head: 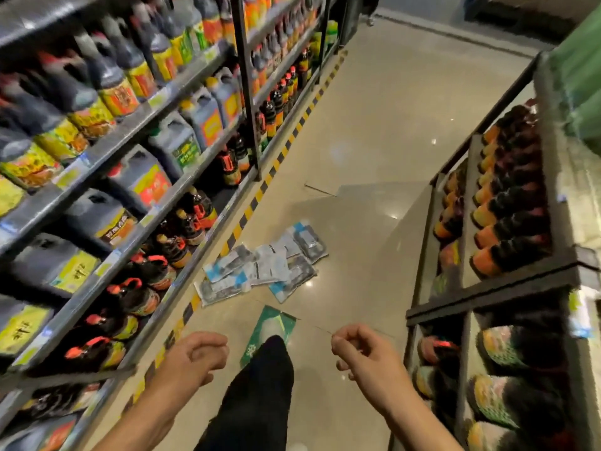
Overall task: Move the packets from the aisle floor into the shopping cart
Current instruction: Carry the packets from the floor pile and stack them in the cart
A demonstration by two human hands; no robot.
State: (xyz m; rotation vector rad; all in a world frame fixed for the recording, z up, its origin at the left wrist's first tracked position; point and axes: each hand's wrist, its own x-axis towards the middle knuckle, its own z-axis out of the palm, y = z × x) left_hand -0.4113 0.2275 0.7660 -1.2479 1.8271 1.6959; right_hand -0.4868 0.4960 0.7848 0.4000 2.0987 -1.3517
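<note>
**Packets scattered on a shop aisle floor, two empty hands held above**

Where the pale tiled aisle floor [374, 131] meets the foot of the left shelving, a loose pile of flat packets [263, 263] lies overlapping, white and blue with dark contents. The pile as a whole stretches diagonally, from nearer-left to farther-right, roughly following the yellow-and-black striped floor tape [260, 193] just beside it. Individual packets point at mixed angles; most have their long sides along that same diagonal. Nearer the viewer, a single green packet [271, 323] lies apart from the pile, its long axis running away from the viewer, partly covered by a leg in dark trousers [260, 395].

Both hands hover low in the foreground, grasping nothing. The left hand [198, 356] is loosely curled, fingers bent inward. The right hand [361, 353] is also half-closed, fingertips drawn together.

Shelves of dark sauce bottles [130, 177] line the left side; a lower rack of bottles [507, 196] stands on the right. The picture is motion-blurred.
</note>
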